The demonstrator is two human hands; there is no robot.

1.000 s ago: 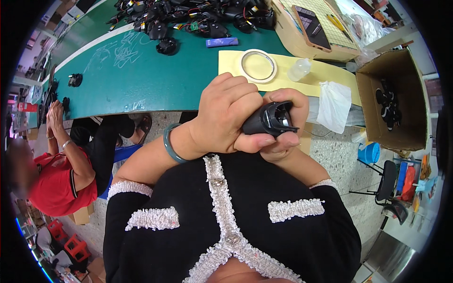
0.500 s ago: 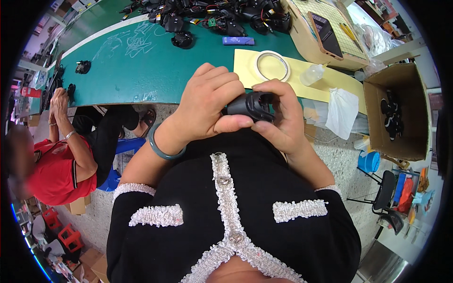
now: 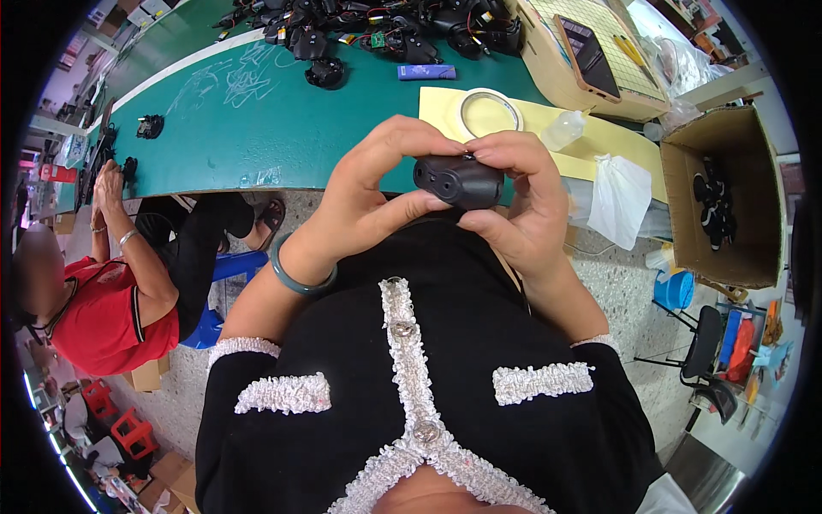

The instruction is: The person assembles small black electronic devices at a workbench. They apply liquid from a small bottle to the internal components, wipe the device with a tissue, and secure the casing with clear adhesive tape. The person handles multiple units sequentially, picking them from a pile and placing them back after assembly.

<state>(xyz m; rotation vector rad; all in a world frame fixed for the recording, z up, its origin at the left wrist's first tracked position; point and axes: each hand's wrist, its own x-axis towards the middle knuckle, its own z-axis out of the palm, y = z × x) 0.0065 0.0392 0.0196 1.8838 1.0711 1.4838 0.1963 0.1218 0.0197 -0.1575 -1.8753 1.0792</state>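
Observation:
Between both my hands, in front of my chest at the table's near edge, is a small black plastic housing (image 3: 462, 182) with rounded ends and small round holes in its face. My left hand (image 3: 377, 176) pinches its left end, thumb below and fingers along the top. On the other end, my right hand (image 3: 527, 188) grips with the thumb underneath and the index finger on top. Both index fingertips meet near a small dark part at the upper edge, too small to make out.
Several black housings with wires (image 3: 385, 34) are heaped at the table's back. A tape roll (image 3: 491, 114) and a clear bottle (image 3: 563, 130) sit on yellow sheet. A phone (image 3: 587, 56) rests on a beige case; right stands a cardboard box (image 3: 728, 248). Another person (image 3: 111, 308) sits left.
The black housing has turned, so its face with round holes now shows. My left hand has opened from a wrapped grip into a pinch at the housing's end.

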